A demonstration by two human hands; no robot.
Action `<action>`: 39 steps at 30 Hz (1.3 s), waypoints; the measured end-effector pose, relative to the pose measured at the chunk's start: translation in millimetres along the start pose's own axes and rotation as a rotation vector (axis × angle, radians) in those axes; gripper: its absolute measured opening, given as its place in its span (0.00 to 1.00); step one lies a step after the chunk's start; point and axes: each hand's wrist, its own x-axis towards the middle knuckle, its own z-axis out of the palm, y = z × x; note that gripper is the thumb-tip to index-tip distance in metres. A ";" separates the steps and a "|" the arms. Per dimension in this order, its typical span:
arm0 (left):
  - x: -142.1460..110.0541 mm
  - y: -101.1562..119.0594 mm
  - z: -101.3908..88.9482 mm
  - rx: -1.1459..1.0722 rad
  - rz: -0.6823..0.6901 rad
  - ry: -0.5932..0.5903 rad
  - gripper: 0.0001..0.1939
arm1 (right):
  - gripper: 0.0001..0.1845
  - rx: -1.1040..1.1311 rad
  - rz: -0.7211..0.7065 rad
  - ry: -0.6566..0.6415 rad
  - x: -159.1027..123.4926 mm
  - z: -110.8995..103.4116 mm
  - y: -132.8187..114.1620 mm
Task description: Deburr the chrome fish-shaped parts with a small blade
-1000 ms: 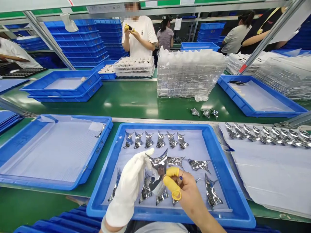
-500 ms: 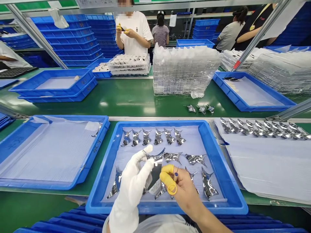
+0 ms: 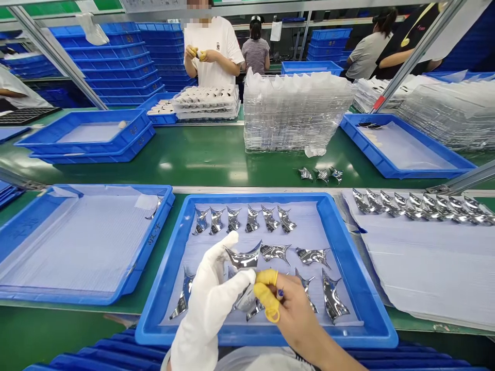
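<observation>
A mirror-bright, four-pointed chrome part (image 3: 245, 257) is gripped in my white-gloved left hand (image 3: 214, 296), between thumb and fingers. My right hand (image 3: 288, 304) wears yellow finger cots; its thumb and forefinger are pinched together at the part's right edge, beside my left thumb. A slim tool (image 3: 280, 294) with a blue end pokes out of the right hand, most of it hidden by the fingers. Both hands are over a blue tray (image 3: 363, 268) lined with white sheet, where several similar chrome parts (image 3: 334, 299) lie in rows.
A lined blue tray (image 3: 154, 257) stands at left. To the right, more chrome pieces (image 3: 417, 206) line the back of a white sheet (image 3: 433, 263). Small chrome pieces (image 3: 322, 175) lie beyond, near stacked clear trays (image 3: 294, 113). A co-worker (image 3: 212, 51) stands across the bench.
The chrome part has tipped in my left hand, so its face looks foreshortened. My left thumb has moved right, against the right fingertips, which have shifted slightly down.
</observation>
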 end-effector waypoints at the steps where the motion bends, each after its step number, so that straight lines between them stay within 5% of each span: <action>1: 0.8 0.0 -0.7 0.017 0.029 0.039 0.31 | 0.14 -0.111 -0.098 0.005 -1.5 -0.5 0.9; 6: 0.7 -0.4 -5.3 0.075 0.172 0.124 0.12 | 0.16 -0.671 -0.587 0.096 -8.4 -6.7 11.5; 10: -2.2 -1.7 -8.9 0.152 0.367 0.103 0.10 | 0.18 -0.795 -0.715 0.070 -8.6 -12.3 15.3; 19: -3.9 -2.8 -17.1 0.282 0.640 -0.025 0.20 | 0.18 -0.754 -0.762 0.131 -5.1 -11.9 31.8; 32: -9.0 -4.0 -9.7 0.368 0.584 -0.031 0.25 | 0.15 -0.660 -0.637 0.202 -4.4 5.9 33.5; 39: -10.8 0.5 -6.2 0.331 0.496 0.022 0.19 | 0.15 -0.608 -0.589 0.176 -3.2 6.1 31.1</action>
